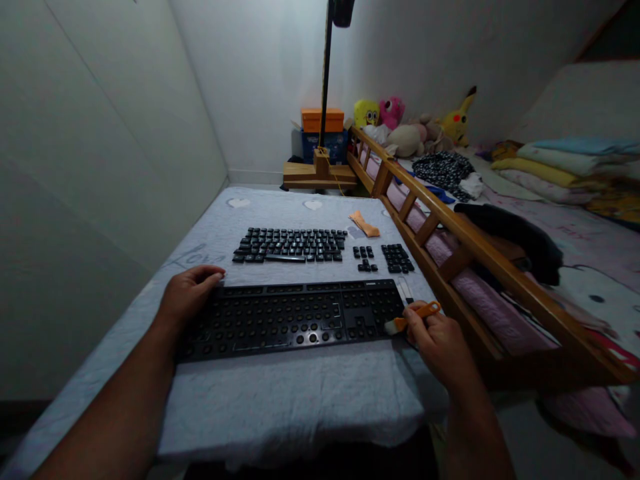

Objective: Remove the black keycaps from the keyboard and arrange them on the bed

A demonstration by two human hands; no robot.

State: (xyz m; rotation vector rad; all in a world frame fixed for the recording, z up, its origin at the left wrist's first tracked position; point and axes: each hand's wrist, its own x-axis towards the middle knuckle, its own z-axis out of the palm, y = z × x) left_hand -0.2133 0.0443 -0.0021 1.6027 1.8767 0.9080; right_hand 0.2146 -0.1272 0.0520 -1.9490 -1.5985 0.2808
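A black keyboard (290,315) with its keycaps off lies across the cloth-covered table, its bare switch posts showing. At its left end my left hand (187,297) grips the edge, fingers curled together by the upper left corner. My right hand (433,340) is closed around a small brush (423,311) with an orange handle. Its pale bristles touch or hover just over the number-pad end; which one I cannot tell. Behind the keyboard, the removed keycaps (293,245) lie in keyboard order, with smaller groups of arrow-side keycaps (363,252) and number-pad keycaps (397,258) to the right.
An orange cloth strip (365,224) lies behind the smaller keycap groups. A wooden bed rail (440,217) runs along the table's right side, with folded bedding (565,163) and plush toys beyond. A lamp stand (325,80) with a wooden base rises past the far edge.
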